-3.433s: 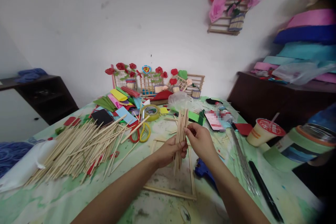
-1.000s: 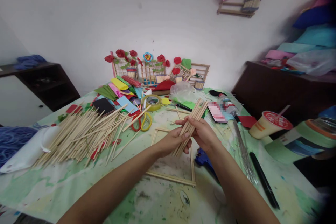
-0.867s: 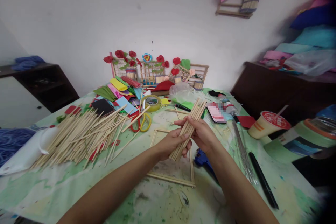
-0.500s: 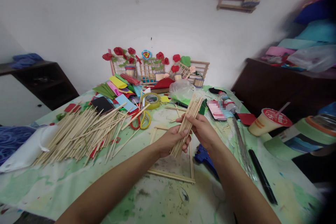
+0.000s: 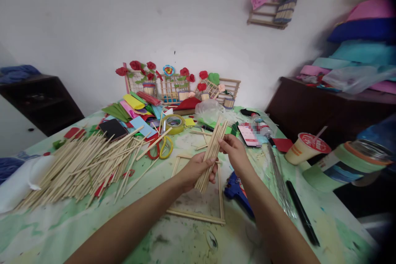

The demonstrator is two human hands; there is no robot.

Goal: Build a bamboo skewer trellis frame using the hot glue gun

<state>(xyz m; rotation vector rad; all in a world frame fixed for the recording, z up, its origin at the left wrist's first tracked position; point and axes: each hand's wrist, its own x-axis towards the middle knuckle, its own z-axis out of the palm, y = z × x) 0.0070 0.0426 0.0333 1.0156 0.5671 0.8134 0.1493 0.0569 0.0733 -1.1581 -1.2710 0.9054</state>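
A bundle of thin wooden sticks (image 5: 211, 146) is tilted over the table, its top leaning right. My left hand (image 5: 198, 169) is closed around its lower half, thumb across the front. At the bundle's right edge, my right hand (image 5: 233, 150) has its fingertips pinched on a stick that stands slightly apart from the others. Below both hands lies a square frame of sticks (image 5: 198, 215), partly hidden by the left hand and forearm. A blue glue gun (image 5: 236, 192) lies right of the frame, partly behind my right forearm.
A large pile of loose sticks (image 5: 77, 165) spreads at the left. Scissors (image 5: 166, 147) and a tape roll (image 5: 173, 123) lie behind the frame. On the right are a black marker (image 5: 301, 212), wires (image 5: 280, 181), a sealed cup (image 5: 306, 148) and a green jar (image 5: 346, 165). Flower-decorated stick frames (image 5: 173, 86) lean against the wall.
My right hand has shifted from around the bundle's middle to its right edge. The left hand keeps hold of the sticks. The view has tilted up and turned slightly right.
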